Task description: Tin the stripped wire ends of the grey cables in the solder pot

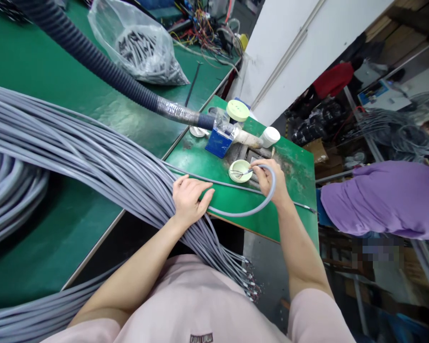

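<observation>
Near the bowl (pixel 244 165), blue box (pixel 218 144)

One head-worn view, from close above the green table (pixel 236 200), forward and down.

Just left of my right fingers (pixel 260 163) the bowl (pixel 235 167) blocks passage, the blue box (pixel 219 144) beyond it; toward my left hand (pixel 190 200), bare green board (pixel 232 199) opens between grey cables (pixel 241 214).
</observation>
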Demonstrator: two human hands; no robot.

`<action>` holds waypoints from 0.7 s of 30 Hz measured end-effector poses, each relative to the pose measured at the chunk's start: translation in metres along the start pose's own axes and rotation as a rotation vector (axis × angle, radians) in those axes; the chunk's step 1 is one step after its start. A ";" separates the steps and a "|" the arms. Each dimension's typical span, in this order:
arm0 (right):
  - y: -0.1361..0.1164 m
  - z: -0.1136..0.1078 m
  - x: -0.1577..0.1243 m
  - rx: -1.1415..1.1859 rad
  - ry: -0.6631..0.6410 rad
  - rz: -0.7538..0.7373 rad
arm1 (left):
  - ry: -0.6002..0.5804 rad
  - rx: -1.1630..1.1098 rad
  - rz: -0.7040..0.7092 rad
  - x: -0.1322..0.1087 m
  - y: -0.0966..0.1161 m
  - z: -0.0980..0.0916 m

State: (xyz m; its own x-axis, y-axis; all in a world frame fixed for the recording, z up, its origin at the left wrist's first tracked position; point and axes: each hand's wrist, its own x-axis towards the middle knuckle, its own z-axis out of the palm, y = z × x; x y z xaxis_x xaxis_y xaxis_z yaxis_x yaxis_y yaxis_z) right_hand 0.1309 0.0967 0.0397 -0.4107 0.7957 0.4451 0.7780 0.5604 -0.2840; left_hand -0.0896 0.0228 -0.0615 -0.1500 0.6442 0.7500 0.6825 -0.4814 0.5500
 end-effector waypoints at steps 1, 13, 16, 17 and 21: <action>0.001 0.001 0.001 0.001 0.001 0.013 | -0.003 0.002 -0.002 0.000 0.000 0.000; 0.004 -0.021 0.012 -0.020 0.116 0.071 | 0.028 -0.018 -0.074 -0.001 0.000 -0.002; 0.013 -0.035 0.019 -0.074 0.150 0.110 | 0.046 -0.021 -0.083 -0.002 -0.001 -0.001; 0.019 -0.038 0.022 -0.094 0.155 0.123 | 0.050 -0.028 -0.078 -0.002 -0.002 0.000; 0.056 -0.035 0.033 -0.168 0.159 0.179 | 0.060 -0.063 -0.039 -0.003 -0.004 0.001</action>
State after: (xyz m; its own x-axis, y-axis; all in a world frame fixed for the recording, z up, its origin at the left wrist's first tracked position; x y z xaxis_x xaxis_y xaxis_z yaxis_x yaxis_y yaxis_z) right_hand 0.1778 0.1459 0.0683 -0.1901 0.8252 0.5318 0.9048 0.3576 -0.2314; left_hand -0.0916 0.0237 -0.0663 -0.2189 0.6273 0.7473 0.6295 -0.4944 0.5994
